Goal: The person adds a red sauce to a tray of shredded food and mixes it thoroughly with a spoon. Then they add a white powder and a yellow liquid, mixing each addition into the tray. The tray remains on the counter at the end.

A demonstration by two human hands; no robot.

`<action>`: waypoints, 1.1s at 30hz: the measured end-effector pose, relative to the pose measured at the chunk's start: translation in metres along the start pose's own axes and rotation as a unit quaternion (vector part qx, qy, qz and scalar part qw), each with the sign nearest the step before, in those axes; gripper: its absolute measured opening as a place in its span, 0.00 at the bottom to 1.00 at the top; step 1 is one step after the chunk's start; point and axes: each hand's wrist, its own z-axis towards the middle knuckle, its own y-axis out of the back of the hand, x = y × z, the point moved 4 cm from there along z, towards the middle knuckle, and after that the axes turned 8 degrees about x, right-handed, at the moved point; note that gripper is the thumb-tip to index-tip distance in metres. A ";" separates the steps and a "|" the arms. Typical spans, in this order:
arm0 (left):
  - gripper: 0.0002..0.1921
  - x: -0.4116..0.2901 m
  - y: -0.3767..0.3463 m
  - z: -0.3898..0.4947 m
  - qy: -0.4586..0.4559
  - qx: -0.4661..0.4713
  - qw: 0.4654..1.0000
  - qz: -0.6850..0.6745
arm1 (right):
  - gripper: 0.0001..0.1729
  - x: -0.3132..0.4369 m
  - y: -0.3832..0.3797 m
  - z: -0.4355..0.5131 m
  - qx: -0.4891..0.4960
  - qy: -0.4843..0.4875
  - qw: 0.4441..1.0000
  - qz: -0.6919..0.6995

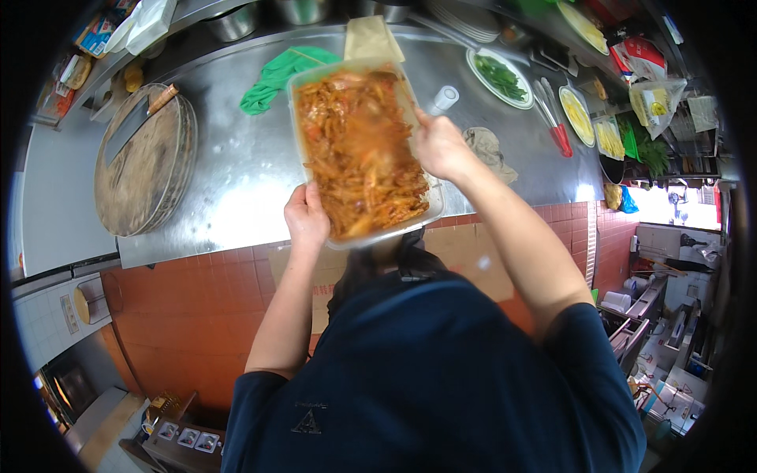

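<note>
A rectangular clear plastic tub (439,198) full of food strips in reddish-orange sauce (361,148) lies tilted at the counter's front edge. My left hand (307,216) grips the tub's near left side, thumb up on the rim. At the tub's right side, my right hand (440,145) is closed on a thin handle, partly hidden by the fingers; a dark utensil end shows in the food near the far right corner. Whether the two parts join is unclear. A folded tan cloth or paper (371,38) lies beyond the tub, a green cloth (278,77) to its left.
A cleaver (127,133) rests on a round wooden chopping board (145,171) at left. On the steel counter (236,177), right of the tub, are a white-capped bottle (446,97), a crumpled grey cloth (488,154), an oval plate of green vegetables (501,78) and red-handled tongs (560,139).
</note>
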 end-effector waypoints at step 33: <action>0.17 -0.001 -0.004 0.000 0.003 -0.024 0.999 0.022 | 0.34 -0.019 0.034 -0.124 0.242 0.090 0.960 -0.108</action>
